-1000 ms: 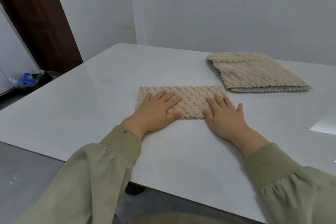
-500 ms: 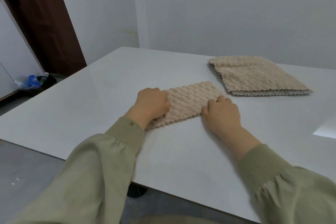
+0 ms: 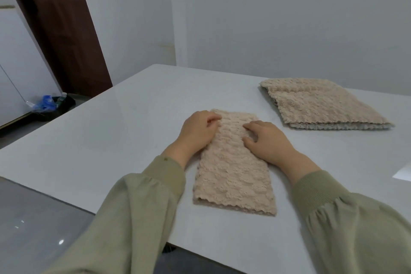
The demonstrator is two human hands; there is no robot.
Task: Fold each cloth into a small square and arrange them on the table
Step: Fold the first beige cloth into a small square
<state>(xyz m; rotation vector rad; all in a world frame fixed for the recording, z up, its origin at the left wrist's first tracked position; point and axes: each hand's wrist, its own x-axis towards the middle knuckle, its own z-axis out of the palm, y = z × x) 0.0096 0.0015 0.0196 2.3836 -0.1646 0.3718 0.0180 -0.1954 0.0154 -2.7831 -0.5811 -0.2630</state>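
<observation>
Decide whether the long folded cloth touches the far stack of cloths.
Apart. The head view shows bare table between the long folded cloth and the stack.

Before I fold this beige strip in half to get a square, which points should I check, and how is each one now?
1. The beige cloth strip lies flat, layers aligned: ok.
2. The left hand holds its far left corner: ok.
3. The right hand has a real grip: cannot tell, fingers curl on top.
4. Strip fully on the white table: ok.
5. The cloth stack lies apart from the strip: ok.
</observation>
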